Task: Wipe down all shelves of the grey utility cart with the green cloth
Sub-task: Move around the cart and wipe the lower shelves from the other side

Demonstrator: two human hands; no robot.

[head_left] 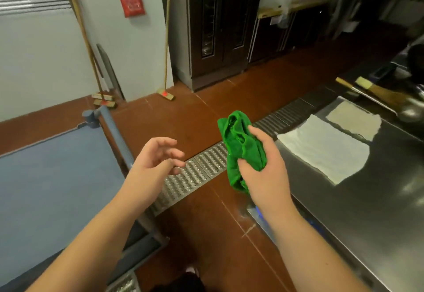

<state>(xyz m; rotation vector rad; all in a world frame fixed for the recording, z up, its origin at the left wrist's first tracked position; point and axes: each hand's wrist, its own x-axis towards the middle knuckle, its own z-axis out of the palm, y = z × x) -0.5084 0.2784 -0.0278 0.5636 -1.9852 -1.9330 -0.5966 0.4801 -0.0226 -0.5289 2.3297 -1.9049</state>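
One bunched green cloth (pixel 243 151) gripped in the right hand (pixel 263 167), above the floor drain (pixel 195 172), apart from the grey utility cart (pixel 57 177). Left hand (pixel 156 156) empty, fingers loosely spread. Best to refold flat, then sweep top shelf edge to edge.

Green cloth (pixel 243 147): bright, terry-like, crumpled into a loose bunch with deep folds, upright in the grip of the right hand (pixel 263 167), one end poking above the fingers and the other hanging below the palm, in the air over the red floor and metal drain grate. Grey utility cart (pixel 57 177): blue-grey, flat top shelf with a raised rim and a rounded corner post, at lower left, well apart from the cloth, a lower shelf edge just visible beneath.
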